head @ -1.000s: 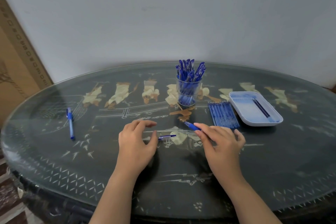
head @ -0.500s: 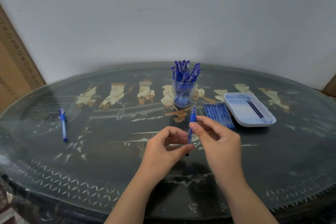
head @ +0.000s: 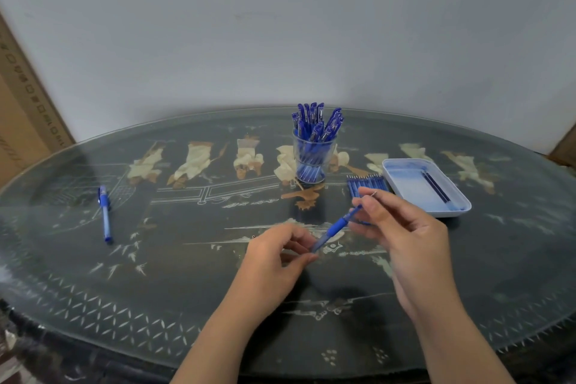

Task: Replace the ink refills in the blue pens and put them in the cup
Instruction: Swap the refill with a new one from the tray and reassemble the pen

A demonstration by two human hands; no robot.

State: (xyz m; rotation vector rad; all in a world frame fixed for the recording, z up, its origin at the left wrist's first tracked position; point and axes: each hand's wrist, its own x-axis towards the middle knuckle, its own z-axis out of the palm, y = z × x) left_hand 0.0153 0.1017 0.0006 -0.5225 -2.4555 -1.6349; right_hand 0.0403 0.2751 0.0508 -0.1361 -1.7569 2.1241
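We see a blue pen (head: 335,227) held aslant above the table (head: 187,274), between both hands. The left hand (head: 274,259) pinches its lower end with thumb and fingertips. The right hand (head: 402,227) pinches the upper end, where a thin metal bit shows past the fingers, perhaps the refill tip. The cup (head: 314,159), full of blue pens, stands at 12 o'clock from the hands. A row of refills (head: 369,185) lies at 1 o'clock, just beside the tray (head: 405,178) at 2 o'clock. A loose pen (head: 105,213) lies at 9 o'clock, well apart.
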